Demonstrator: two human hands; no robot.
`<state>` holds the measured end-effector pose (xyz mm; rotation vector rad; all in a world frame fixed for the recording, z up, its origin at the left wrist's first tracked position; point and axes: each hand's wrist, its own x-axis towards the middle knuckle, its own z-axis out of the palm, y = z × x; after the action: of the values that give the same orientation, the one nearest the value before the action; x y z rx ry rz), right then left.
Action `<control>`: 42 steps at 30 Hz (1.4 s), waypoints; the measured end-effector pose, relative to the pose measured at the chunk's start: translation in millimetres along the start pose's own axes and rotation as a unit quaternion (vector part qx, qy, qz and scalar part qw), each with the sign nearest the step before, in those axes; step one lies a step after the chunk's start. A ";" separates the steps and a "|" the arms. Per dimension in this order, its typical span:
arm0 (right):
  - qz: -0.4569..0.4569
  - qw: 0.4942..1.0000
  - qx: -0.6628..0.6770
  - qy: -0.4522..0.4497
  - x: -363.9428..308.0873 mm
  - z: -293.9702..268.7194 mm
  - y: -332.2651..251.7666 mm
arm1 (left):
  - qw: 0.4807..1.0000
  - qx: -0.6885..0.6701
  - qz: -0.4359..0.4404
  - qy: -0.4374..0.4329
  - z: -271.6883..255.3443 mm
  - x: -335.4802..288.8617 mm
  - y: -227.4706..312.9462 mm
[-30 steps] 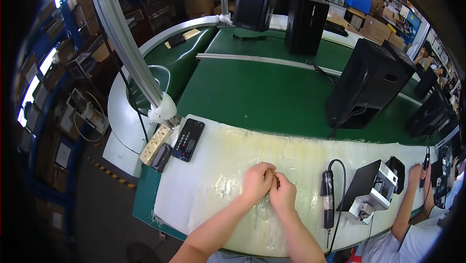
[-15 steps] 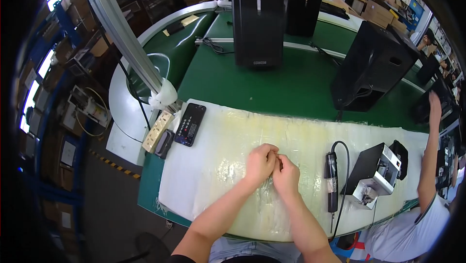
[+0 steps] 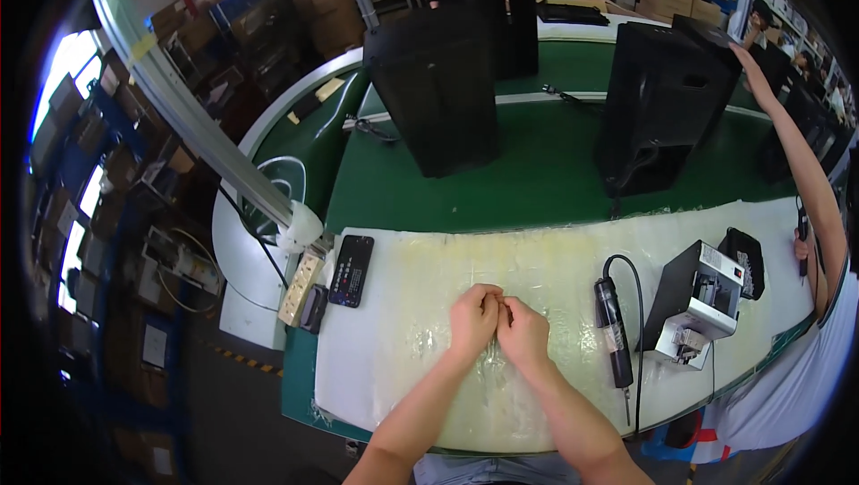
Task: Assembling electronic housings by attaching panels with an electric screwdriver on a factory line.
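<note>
The left hand (image 3: 474, 317) and the right hand (image 3: 522, 333) meet knuckle to knuckle over the middle of the pale, plastic-wrapped white bench top (image 3: 403, 378), fingers curled in and the fingertips pinched together; whatever small piece sits between them is too tiny and too covered to make out, so I cannot tell what either hand actually holds, only that both are nearly closed around the same spot just above the bench. Judging by that, the fiddly fingertip work looks to be in the middle of things: nothing finished lies beside the hands, and the slim black electric screwdriver with its looping black cord (image 3: 612, 328) rests untouched on the bench to the right. Just beyond it stands a boxy white-and-black desktop device (image 3: 696, 302), hard-edged with a matte casing. To the left lie a flat black glossy handset (image 3: 352, 270) and a cream plastic power strip (image 3: 299, 289) at the bench edge. Behind the bench runs a smooth green conveyor belt (image 3: 537, 190) carrying tall matte black speaker cabinets (image 3: 437, 91), one of them reached by a co-worker's outstretched arm (image 3: 805, 163) at far right.
</note>
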<state>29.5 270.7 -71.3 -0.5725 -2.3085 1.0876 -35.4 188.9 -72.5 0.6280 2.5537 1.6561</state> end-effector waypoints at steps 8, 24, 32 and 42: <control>0.014 1.000 0.010 -0.022 0.2 -3.2 -2.3 | 0.999 -0.002 -0.037 0.013 0.9 -0.8 2.5; -0.010 0.998 0.054 0.044 -0.5 3.4 7.2 | 0.822 0.361 0.405 0.172 -56.3 244.7 119.3; -0.012 0.997 0.066 0.045 1.6 -0.5 0.3 | 0.811 0.490 0.272 0.165 -87.5 301.4 169.5; -0.010 0.998 0.054 0.043 -1.3 -1.9 4.3 | 0.820 0.310 0.442 0.186 -85.7 261.1 212.6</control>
<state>32.3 273.5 -74.1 -0.5430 -2.1620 1.1480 -229.1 280.4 201.0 1.9596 3.3906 1.0225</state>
